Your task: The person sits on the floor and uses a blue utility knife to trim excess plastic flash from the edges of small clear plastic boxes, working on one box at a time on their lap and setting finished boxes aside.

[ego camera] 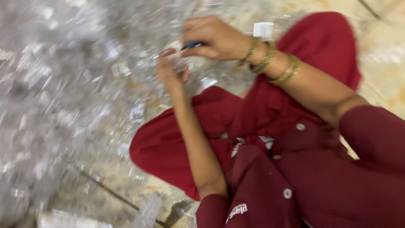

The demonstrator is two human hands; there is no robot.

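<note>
Clear plastic bottles (63, 84) are crowding upper left; right hand (215, 40) pinching a blue tool (193, 44), left hand (171, 74) gripping clear plastic — blade could slip, nicking fingers.

object in left hand: clear crinkled plastic bottle (179, 67), see-through, badly motion-blurred, outline hard to trace
pose: roughly upright between the fingers, exact tilt unclear
position: above the red-clad knee, at the edge of the heap of clear plastic

object in right hand: small blue tool (192, 44), narrow, short, kind unclear
pose: near-horizontal, tip pointing left
contact: tip just beside the top of the bottle, touching or not unclear
</note>
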